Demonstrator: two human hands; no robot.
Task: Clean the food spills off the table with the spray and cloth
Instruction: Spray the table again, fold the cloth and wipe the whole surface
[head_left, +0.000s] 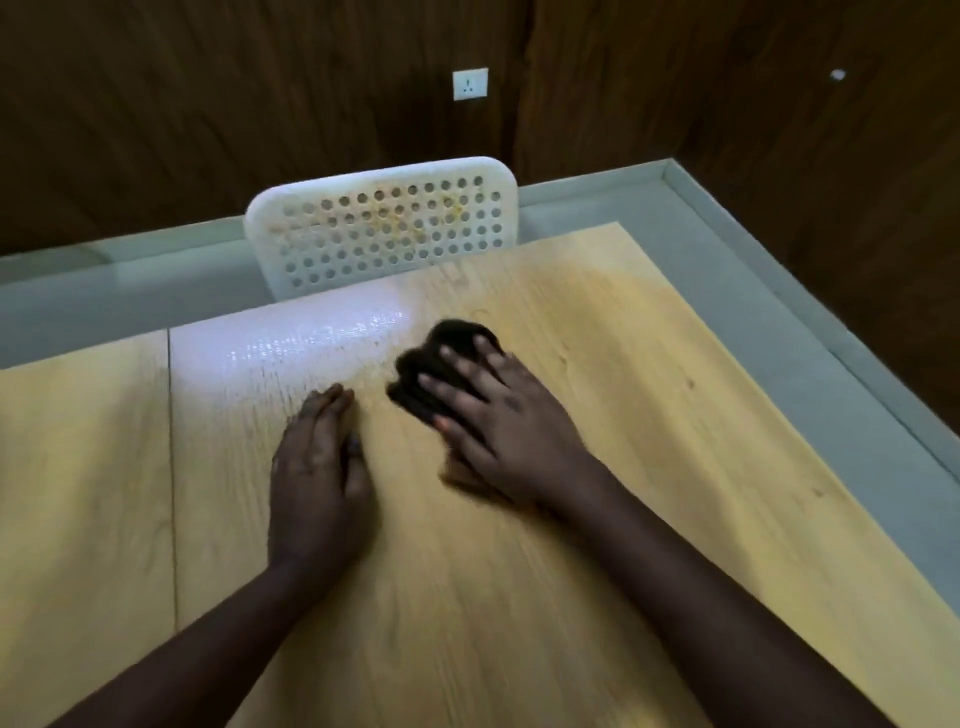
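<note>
Near the middle of the table (597, 338), toward its far edge, the right hand (498, 415) lay flat with fingers spread, pressing a dark cloth (441, 353) to the wood; the cloth was bunched and blurred. Just beside it, apart from the cloth, the left hand (319, 462) rested open on the surface, fingers straight and together. Beyond the far edge stood a white perforated chair (384, 228), its backrest marked with orange stains

Both bare forearms are reaching forward over the surface (519, 597). The left hand (319, 467) is lying flat, fingers together. The right hand (498, 415) is pressing down, fingers spread and blurred.
</note>
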